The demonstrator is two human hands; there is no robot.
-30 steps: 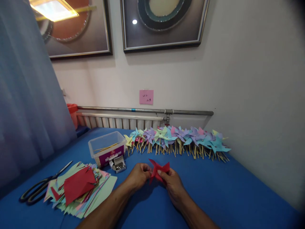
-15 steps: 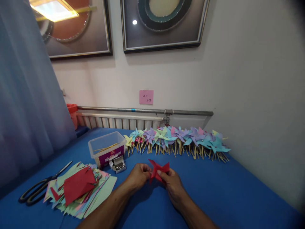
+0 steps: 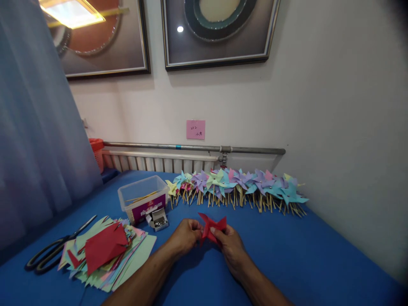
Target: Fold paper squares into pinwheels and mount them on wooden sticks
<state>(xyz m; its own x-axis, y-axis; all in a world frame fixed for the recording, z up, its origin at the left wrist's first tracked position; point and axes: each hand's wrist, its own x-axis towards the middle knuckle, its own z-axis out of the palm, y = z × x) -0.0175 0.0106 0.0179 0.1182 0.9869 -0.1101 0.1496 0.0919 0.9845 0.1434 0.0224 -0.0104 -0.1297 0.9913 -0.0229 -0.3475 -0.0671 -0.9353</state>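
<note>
The left hand [image 3: 185, 236] was pinched shut on one side of the red paper pinwheel [image 3: 214, 225], held just above the blue table [image 3: 318, 255]; the right hand [image 3: 231, 246] pinched the other side. The step looked like gathering folded tips at the centre, which calls for a steady pinch. Scissors [image 3: 47, 253], a paper stack [image 3: 105, 250], a clear tub [image 3: 143, 199] and a small box [image 3: 158, 219] lay to the left, and finished pinwheels [image 3: 239, 185] lined the wall, none of them in the hands' way.

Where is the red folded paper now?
In the head view, the red folded paper is low centre, held between left hand and right hand, in front of the pinwheel row.
</note>
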